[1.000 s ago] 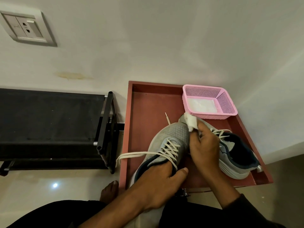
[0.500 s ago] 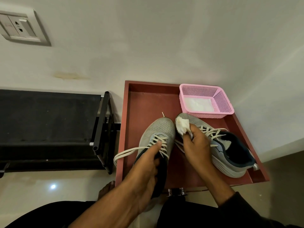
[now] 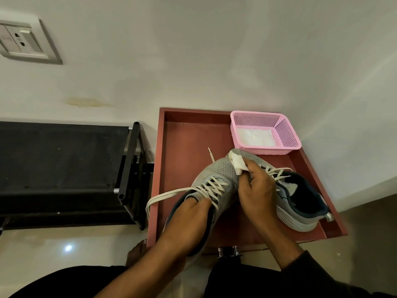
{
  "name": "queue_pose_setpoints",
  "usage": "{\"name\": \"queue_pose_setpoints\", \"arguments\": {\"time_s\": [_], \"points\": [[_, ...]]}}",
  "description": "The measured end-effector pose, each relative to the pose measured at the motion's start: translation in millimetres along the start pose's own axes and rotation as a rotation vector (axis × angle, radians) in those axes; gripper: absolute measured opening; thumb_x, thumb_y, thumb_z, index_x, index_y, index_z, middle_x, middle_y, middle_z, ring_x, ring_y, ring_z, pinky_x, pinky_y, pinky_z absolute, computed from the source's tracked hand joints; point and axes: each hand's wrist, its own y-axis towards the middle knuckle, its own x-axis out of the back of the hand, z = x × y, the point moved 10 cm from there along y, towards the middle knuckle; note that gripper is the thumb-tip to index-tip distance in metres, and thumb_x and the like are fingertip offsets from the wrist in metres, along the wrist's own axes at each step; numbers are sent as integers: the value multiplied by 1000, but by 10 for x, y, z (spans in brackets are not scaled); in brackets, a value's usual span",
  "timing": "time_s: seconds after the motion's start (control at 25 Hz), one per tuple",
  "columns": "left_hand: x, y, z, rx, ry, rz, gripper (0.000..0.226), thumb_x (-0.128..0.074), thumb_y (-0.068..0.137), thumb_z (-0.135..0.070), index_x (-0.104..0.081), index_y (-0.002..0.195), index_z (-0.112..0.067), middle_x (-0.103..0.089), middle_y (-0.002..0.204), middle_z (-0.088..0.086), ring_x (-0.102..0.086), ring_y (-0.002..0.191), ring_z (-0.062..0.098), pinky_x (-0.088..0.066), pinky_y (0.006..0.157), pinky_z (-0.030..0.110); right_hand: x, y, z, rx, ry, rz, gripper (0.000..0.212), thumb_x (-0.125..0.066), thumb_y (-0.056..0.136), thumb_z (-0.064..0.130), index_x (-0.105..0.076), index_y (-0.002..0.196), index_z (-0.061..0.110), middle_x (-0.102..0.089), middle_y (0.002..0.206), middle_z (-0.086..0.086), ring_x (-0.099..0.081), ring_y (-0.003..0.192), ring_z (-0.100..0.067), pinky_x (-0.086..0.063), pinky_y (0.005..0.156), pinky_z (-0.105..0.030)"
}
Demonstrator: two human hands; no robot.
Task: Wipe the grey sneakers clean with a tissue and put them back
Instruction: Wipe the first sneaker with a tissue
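Left hand (image 3: 189, 220) grips left sneaker (image 3: 214, 179) at collar, toe pointing away; right hand (image 3: 256, 190) pinches tissue (image 3: 237, 163) against toe.

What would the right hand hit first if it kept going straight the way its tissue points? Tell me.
Probably the pink basket: the right hand aims its tissue up-left over the sneaker toe, toward the basket's near wall. Depth is unclear.
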Motion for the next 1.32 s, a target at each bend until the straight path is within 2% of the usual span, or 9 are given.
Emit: {"name": "queue_pose_setpoints", "arguments": {"time_s": [0.16,0.24,0.36,0.52,0.64,0.8,1.08,1.24,1.32], "points": [[-103,-28,16,-14,-29,11,23,-47,99,-30,-56,78,-33,-58,90,-22,-54,90,-2,-45,83,21,-90,66,-57,68,-119,74,41,-55,89,-4,-65,127,9,-66,126,-6,-61,116,-22,-41,98,-22],[-134,20,141,85,-132,17,11,-57,92,-36,-67,90,-31,-67,95,-13,-62,98,9,-51,93,33,-195,87,-124,94,-204,158,46,-53,89,-5,-62,131,11,-60,137,-5,-54,128,-22,-36,107,-25],[-232,127,298,183,-410,109,43,-71,79,-45,-70,119,-30,-74,113,-9,-67,110,12,-50,99,34,-312,22,-112,167,-298,235,49,-52,89,-5,-58,135,13,-53,144,-6,-43,139,-23,-31,114,-34],[-329,162,335,222,-441,169,36,-59,95,-38,-66,127,-24,-72,121,-4,-65,114,13,-48,101,32,-256,86,21,292,-262,191,47,-45,90,2,-59,134,12,-53,144,-5,-42,140,-22,-31,116,-37],[-293,158,306,183,-421,117,34,-54,98,-31,-63,130,-23,-70,123,-5,-63,115,12,-47,101,31,-432,80,64,374,-290,302,55,-41,84,1,-59,134,12,-53,144,-5,-41,140,-23,-26,118,-39],[-218,149,312,125,-425,75,55,-62,75,-49,-65,128,-35,-66,130,-13,-59,122,7,-40,113,39,-316,80,-81,243,-267,215,50,-52,86,-10,-62,131,11,-56,141,-8,-50,133,-24,-39,112,-42],[-168,84,261,100,-450,78,33,-55,89,-52,-68,118,-41,-72,117,-15,-65,114,9,-46,106,40,-176,-243,189,180,-94,56,48,-48,85,-6,-66,126,10,-62,133,-4,-50,129,-12,-33,111,-17],[-220,-24,93,67,-512,130,33,-43,101,-33,-63,126,-29,-72,121,-10,-64,116,10,-46,106,36,-52,-64,329,389,-215,47,50,-33,92,15,-60,133,8,-55,142,-8,-43,138,-22,-39,112,-43],[-245,-56,64,62,-510,137,28,-41,102,-29,-66,115,-32,-75,109,-16,-66,105,1,-50,92,25,49,185,229,381,-251,20,53,-29,92,13,-56,137,7,-51,145,-8,-39,141,-23,-37,113,-50]]}}
